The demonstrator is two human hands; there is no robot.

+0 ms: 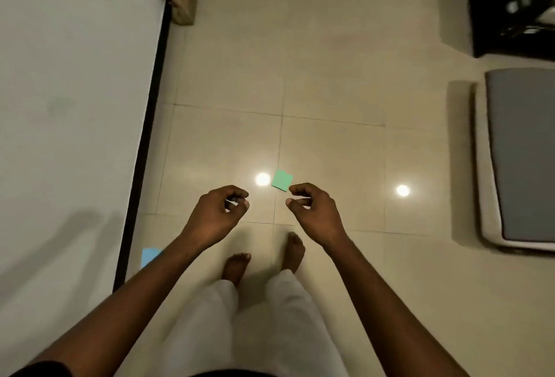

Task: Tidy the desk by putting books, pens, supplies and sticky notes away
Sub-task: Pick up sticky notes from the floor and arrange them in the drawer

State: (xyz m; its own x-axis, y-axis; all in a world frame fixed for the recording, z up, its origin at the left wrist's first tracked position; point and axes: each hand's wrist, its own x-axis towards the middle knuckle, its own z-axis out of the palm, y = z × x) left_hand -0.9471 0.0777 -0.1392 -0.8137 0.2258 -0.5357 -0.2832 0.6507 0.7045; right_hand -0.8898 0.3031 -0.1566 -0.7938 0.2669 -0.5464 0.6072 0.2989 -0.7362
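Green sticky note on floor; blue note beside desk.

1. A glossy beige tiled floor is seen from above, with two round light reflections on it.
2. A small green square sticky note is seen on or just above the floor; which cannot be told.
3. The left hand is held with fingers curled, and something small and pale is pinched at its fingertips; what it is cannot be told.
4. The right hand is held just beside the green note, fingers curled, nothing visibly gripped.
5. Two bare feet and pale trousers are seen below the hands.
6. A white desk surface with a dark edge is seen at the left, with a light blue paper piece beside that edge.
7. A grey padded cushion in a white frame is seen at the right.
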